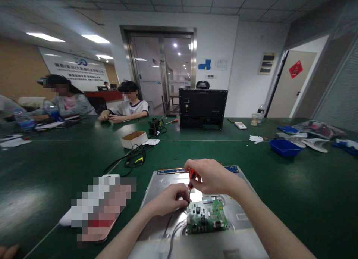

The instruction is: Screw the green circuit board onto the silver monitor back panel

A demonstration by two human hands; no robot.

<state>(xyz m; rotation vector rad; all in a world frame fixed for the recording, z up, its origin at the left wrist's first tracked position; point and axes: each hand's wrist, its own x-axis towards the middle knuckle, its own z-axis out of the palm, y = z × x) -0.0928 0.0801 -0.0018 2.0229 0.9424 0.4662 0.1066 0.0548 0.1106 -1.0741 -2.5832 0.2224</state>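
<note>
My right hand (208, 175) grips the orange-and-black handle of a screwdriver (191, 178), held upright with its shaft pointing down. The tip reaches the upper left corner of a green circuit board (205, 216). My left hand (175, 199) is closed beside that corner, thumb and fingertips pinched together close to the tip. Whatever lies between those fingertips is hidden or too small to tell. Beneath the board is a flat silver metal panel (151, 195), with a narrow blue strip board (170, 171) along its far edge. Grey cables (172, 238) run from under the board's left side.
On the green table stand a black monitor-like unit (203, 109), a white box (134, 140), black cables (135, 158) and a blue tray (285, 147). A partly blurred phone (107, 229) lies at left. Two people (131, 106) sit across the table.
</note>
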